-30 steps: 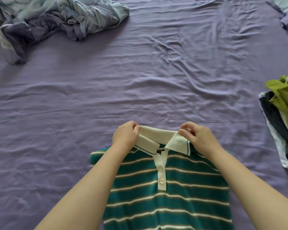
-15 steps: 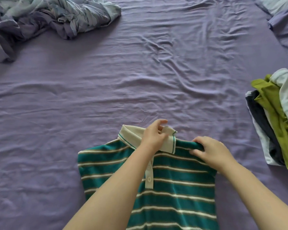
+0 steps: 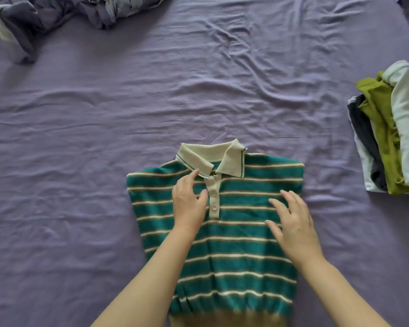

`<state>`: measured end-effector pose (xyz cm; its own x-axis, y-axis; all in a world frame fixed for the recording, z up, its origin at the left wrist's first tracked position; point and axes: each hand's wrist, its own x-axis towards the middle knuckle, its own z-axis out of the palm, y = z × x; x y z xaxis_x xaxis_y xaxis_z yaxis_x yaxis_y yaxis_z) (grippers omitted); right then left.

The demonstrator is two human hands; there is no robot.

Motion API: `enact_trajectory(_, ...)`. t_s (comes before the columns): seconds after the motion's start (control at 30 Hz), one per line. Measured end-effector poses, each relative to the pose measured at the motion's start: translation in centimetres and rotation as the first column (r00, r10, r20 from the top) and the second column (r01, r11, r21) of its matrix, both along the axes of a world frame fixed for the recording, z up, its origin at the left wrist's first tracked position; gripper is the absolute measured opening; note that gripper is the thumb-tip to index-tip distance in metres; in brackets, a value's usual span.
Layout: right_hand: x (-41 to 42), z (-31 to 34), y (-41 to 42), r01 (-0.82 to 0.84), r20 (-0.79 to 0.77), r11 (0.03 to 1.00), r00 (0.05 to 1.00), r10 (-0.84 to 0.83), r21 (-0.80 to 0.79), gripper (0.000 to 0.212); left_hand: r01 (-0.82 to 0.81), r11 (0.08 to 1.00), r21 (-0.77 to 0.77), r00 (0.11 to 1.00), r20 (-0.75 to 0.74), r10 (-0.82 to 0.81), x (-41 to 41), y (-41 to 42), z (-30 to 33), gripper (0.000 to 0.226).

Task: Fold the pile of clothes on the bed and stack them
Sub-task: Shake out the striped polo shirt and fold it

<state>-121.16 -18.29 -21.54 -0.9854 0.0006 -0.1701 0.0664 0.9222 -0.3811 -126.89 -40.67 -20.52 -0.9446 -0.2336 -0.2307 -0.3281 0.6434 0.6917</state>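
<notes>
From the head view I find my left hand (image 3: 189, 204) flat and released on the striped polo shirt (image 3: 241, 232) beside its placket; my right hand (image 3: 291, 223) lies flat and released too, on the shirt's right side; the shirt sits face-up at the bed's (image 3: 104, 138) near edge, sides seemingly tucked under, the final fold not yet made; a folded stack (image 3: 392, 138) waits at the right edge; a rumpled heap (image 3: 45, 20) fills the far-left corner, possibly bedding.
</notes>
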Motion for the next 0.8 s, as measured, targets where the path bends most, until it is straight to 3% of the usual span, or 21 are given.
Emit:
enact_trajectory(0.17, 9.5, -0.4, -1.6, -0.067, 0.109, 0.997, 0.992, 0.065, 0.022, 0.052, -0.181, 0.980, -0.085, 0.962, 0.192, 0.194, 10.4, -4.1, -0.2, 0.040)
enact_trajectory(0.27, 14.0, -0.5, -2.0, -0.001, 0.101, 1.000, 0.995, 0.003, -0.020, 0.058, -0.288, 0.945, -0.155, 0.906, 0.277, 0.321, 16.1, -5.4, -0.5, 0.051)
enact_trajectory(0.4, 18.6, -0.2, -3.0, 0.254, 0.166, 0.956, 0.959, -0.229, -0.148, 0.071, -0.551, 0.834, 0.036, 0.767, 0.415, 0.489, 21.3, -5.5, -0.3, 0.063)
enact_trajectory(0.5, 20.6, 0.2, -4.1, 0.420, 0.323, 0.881, 0.883, -0.342, -0.216, 0.075, -0.578, 0.813, 0.070, 0.723, 0.507, 0.470, 23.5, -5.2, -0.5, 0.054)
enact_trajectory(0.6, 21.7, 0.3, -4.7, 0.623, 0.470, 0.747, 0.744, -0.476, -0.230, 0.072, -0.608, 0.780, 0.150, 0.687, 0.592, 0.421, 24.8, -4.7, -0.4, 0.039)
enact_trajectory(0.73, 21.9, 0.6, -4.0, 0.717, 0.558, 0.635, 0.665, -0.497, -0.288, 0.022, -0.605, 0.747, 0.274, 0.682, 0.663, 0.309, 25.9, -4.3, 0.7, 0.010)
enact_trajectory(0.8, 21.5, 1.1, -3.6, 0.776, 0.594, 0.515, 0.619, -0.514, -0.364, 0.024, -0.596, 0.759, 0.264, 0.696, 0.641, 0.323, 25.9, -4.6, 1.3, 0.018)
